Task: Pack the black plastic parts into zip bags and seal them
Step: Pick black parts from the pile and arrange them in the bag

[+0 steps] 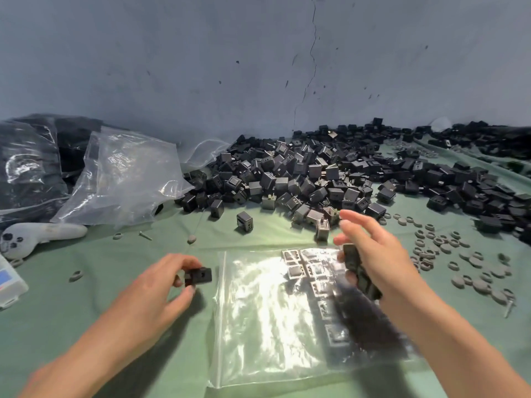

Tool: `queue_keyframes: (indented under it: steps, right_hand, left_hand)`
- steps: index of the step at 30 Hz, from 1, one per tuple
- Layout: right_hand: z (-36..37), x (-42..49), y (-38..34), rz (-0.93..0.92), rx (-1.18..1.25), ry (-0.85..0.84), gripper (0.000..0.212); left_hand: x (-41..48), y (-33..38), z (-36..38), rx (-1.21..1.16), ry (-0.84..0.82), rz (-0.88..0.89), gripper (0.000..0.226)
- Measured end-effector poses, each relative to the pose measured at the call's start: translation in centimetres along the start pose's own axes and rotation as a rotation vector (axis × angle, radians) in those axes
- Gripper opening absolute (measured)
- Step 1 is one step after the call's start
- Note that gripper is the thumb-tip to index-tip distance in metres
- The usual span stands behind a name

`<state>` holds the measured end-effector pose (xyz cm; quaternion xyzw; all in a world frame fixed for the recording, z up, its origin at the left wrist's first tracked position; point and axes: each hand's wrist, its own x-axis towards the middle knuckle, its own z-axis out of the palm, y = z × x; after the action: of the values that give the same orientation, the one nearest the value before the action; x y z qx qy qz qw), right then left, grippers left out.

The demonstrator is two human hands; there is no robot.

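Observation:
A clear zip bag (258,320) lies flat on the green cloth in front of me, with several black plastic parts (313,271) lined up inside along its right side. My left hand (155,285) pinches one black part (199,276) just left of the bag. My right hand (373,254) holds two or three stacked black parts (359,271) over the bag's right edge, blurred by motion. A big heap of loose black parts (316,173) fills the table behind.
Empty clear bags (126,179) and a filled dark bag (26,168) lie at the back left. A grey controller (37,234) and a white box (8,282) sit at the left edge. Grey rubber rings (459,259) scatter on the right. A screw (145,235) lies nearby.

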<state>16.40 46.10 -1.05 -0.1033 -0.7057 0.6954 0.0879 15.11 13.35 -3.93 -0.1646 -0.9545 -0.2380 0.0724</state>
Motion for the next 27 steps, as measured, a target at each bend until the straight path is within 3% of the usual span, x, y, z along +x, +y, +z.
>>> queue_keyframes:
  steps: [4,7,10,15,20,23,27]
  right_hand:
    - [-0.7,0.7,0.0,0.161,0.249,0.060,0.018]
    - [-0.2,1.0,0.4,0.221,0.285,0.091,0.017]
    - [0.3,1.0,0.6,0.274,0.305,0.113,0.018]
    - [0.7,0.8,0.7,0.346,0.382,0.115,0.020]
    - [0.1,0.3,0.3,0.543,0.679,0.011,0.026]
    - [-0.1,0.2,0.0,0.596,0.857,-0.023,0.027]
    - [-0.3,0.3,0.0,0.603,0.905,0.003,0.024]
  left_hand:
    - [-1.3,0.7,2.2,-0.078,-0.074,0.099,0.039]
    - [-1.8,1.4,2.9,-0.182,-0.127,0.187,0.034]
    - [-2.2,1.3,2.7,-0.226,-0.104,0.193,0.043]
    - [-1.2,1.6,3.1,-0.036,-0.148,0.228,0.048]
    - [1.0,4.0,4.6,-0.054,-0.239,0.301,0.036]
    - [2.0,5.5,5.3,-0.026,-0.277,0.319,0.041]
    - [2.5,5.9,4.9,-0.085,-0.371,0.240,0.052]
